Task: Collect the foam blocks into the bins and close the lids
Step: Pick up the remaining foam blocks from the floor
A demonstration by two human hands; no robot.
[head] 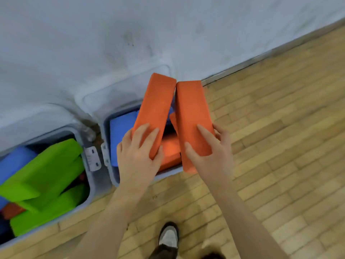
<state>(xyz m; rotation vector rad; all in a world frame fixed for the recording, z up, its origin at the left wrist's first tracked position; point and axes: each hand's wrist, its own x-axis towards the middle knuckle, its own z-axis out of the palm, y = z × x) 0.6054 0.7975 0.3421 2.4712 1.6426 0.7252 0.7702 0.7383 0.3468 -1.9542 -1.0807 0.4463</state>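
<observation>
Both arms are stretched forward, left hand (139, 146) and right hand (211, 146) each curled round an orange block.

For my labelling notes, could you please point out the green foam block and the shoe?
green foam block (44, 169), head view, on its broad top face.
shoe (168, 237), head view, on its pale toe.

The left hand (139, 156) and the right hand (209, 146) each hold a plain orange block (155, 111) (192, 116). Beneath the hands, the grey bin (168, 174) shows blue and orange foam. Left of the hands, a second grey bin (92, 184) holds bright green blocks (44, 174) and blue ones. The floor (270, 137) to the right is pale wood strips.
</observation>
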